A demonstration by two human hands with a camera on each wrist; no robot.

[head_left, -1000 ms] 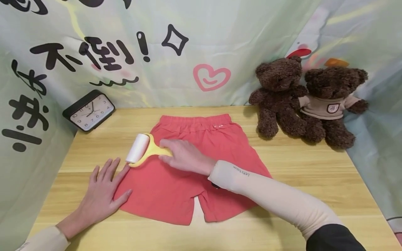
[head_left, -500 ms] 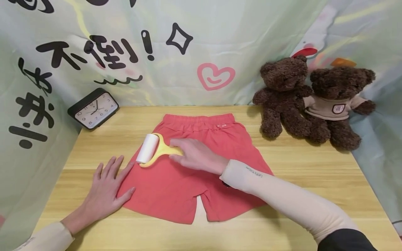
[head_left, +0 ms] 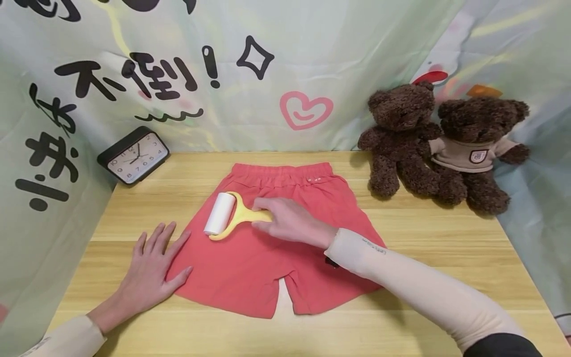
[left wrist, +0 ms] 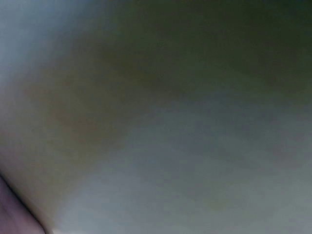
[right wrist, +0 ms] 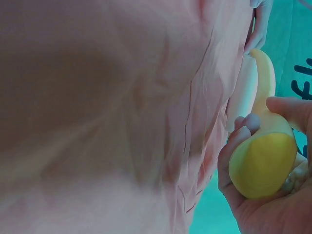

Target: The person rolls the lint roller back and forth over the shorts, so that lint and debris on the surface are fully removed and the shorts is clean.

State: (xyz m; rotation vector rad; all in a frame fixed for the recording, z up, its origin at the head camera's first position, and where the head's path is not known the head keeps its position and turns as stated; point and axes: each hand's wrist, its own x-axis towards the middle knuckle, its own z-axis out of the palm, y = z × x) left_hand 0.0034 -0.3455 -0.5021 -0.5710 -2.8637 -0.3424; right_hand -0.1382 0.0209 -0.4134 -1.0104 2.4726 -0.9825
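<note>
Our left hand [head_left: 151, 270] lies spread and relaxed, gripping nothing; its index finger and thumb rest along the near side edge of the flat red fabric shorts [head_left: 232, 277], the other fingers on the pale wood-grain table [head_left: 446, 238]. Our right hand [head_left: 290, 218] curls round the handle of a yellow fork-shaped roller [head_left: 244, 214] with a white cylinder [head_left: 220, 213], a grasp confirmed in the right wrist view. The left wrist view is too blurred to add detail.

The shorts lie between and beneath our hands, waistband beyond them, leg openings toward us. We judge the rolling to be under way: the shorts are already laid out and the cylinder is over the leg nearest our left hand. The cloth beneath and beyond our right forearm probably remains to be rolled, although no mark shows which parts have been covered.

Compared with one second earlier, the cylinder has shifted from beside our left index fingertip, at the shorts' edge, inward toward our right arm; our left hand keeps its place on that edge.
</note>
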